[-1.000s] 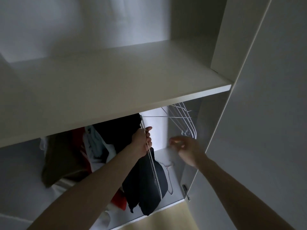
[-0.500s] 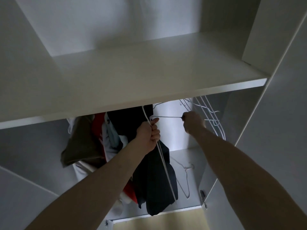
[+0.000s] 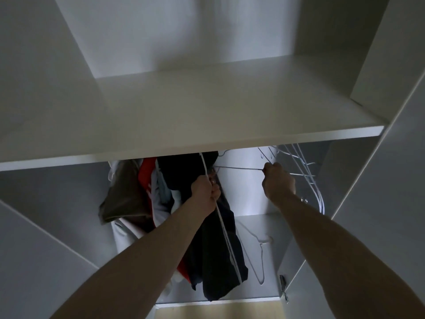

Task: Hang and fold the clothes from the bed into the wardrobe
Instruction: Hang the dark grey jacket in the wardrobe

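My left hand (image 3: 204, 188) grips a white hanger (image 3: 226, 236); my right hand (image 3: 279, 180) pinches a thin wire hanger (image 3: 239, 168). It can snag on the empty hangers (image 3: 305, 171) beside and pull them down.

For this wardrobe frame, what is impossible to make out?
Head view only:
- Hanging rail and hanger hooks: hidden behind the shelf.
- What the left hand grips besides the white hanger: fingers cover it.
- What kind of garment the dark garment is: too dim to tell.
- Right hand fingertips pinching the thin bar: turned away.
- Wardrobe floor front: cut off by the frame edge.
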`<state>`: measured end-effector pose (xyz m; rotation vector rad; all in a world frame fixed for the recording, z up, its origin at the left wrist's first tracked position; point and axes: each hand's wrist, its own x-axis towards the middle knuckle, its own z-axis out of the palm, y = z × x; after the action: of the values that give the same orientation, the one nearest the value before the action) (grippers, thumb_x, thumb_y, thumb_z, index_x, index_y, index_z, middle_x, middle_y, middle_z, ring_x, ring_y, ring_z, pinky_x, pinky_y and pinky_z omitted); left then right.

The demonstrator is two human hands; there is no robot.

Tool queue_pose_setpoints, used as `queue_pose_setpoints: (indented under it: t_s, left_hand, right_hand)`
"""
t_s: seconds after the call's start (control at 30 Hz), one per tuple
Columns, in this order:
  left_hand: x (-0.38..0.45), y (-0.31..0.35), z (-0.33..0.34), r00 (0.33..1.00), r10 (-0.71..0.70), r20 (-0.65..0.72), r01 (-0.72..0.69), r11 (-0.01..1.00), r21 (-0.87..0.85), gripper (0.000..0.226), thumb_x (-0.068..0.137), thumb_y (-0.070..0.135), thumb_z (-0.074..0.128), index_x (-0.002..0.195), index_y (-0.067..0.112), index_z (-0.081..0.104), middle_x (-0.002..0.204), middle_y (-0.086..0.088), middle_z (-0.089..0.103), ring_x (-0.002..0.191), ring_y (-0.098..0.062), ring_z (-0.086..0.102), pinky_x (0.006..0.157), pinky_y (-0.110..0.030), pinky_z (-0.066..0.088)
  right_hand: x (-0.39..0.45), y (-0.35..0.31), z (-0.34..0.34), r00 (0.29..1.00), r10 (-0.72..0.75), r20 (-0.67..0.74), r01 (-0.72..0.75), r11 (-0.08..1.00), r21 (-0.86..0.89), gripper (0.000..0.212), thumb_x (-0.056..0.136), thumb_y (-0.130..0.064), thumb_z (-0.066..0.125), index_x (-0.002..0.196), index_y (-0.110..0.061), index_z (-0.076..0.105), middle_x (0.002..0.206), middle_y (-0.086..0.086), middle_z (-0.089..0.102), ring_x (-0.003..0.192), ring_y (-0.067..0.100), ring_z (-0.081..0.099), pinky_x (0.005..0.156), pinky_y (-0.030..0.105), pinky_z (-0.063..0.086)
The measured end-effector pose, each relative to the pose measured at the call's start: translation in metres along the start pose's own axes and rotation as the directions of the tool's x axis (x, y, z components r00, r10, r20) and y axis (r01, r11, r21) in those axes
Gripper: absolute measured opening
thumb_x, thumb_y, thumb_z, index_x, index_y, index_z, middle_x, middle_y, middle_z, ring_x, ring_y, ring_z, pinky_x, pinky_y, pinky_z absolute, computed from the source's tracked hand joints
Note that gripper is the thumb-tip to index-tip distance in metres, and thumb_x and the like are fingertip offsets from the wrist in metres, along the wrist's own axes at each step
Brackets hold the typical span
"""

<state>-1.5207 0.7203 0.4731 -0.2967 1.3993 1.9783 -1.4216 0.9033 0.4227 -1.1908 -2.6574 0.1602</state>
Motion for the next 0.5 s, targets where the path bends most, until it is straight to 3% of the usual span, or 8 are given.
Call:
queue_pose_setpoints:
  t_s: [0.13, 0.33, 0.5]
  left_hand:
    - [-0.008, 0.0, -0.019, 1.0, -0.026, 0.014, 0.026, 1.0, 0.011, 0.034, 0.107, 0.004, 0.027, 0.094, 0.007, 0.058, 0.06, 0.002, 0.039, 0.035, -0.005, 0.026, 0.032, -0.018, 0.016]
    - [-0.013, 0.013, -0.032, 0.999, -0.05, 0.011, 0.05, 0.999, 0.01, 0.036, 0.105, 0.003, 0.025, 0.094, 0.007, 0.059, 0.055, 0.003, 0.04, 0.033, -0.005, 0.026, 0.03, -0.017, 0.017]
    - [-0.036, 0.008, -0.042, 0.984, -0.155, 0.083, 0.146, 0.984, 0.105, 0.031, 0.105, 0.005, 0.031, 0.1, 0.007, 0.061, 0.053, 0.005, 0.042, 0.038, -0.004, 0.028, 0.031, -0.016, 0.019]
  right_hand:
    - [0.003, 0.001, -0.002, 1.0, -0.008, -0.008, 0.007, 0.999, -0.031, 0.033, 0.094, -0.005, 0.049, 0.125, -0.015, 0.053, 0.118, 0.01, 0.056, 0.095, 0.039, 0.07, 0.064, 0.037, 0.043]
    - [0.007, 0.001, -0.015, 0.987, -0.129, 0.096, 0.151, 0.95, -0.273, 0.028, 0.1, -0.018, 0.046, 0.126, -0.019, 0.054, 0.118, 0.006, 0.062, 0.104, 0.031, 0.07, 0.076, 0.034, 0.05]
    - [0.017, -0.009, -0.029, 0.99, -0.03, 0.14, 0.074, 0.942, -0.327, 0.033, 0.095, -0.006, 0.056, 0.126, -0.014, 0.065, 0.124, 0.006, 0.069, 0.117, 0.028, 0.068, 0.088, 0.036, 0.056]
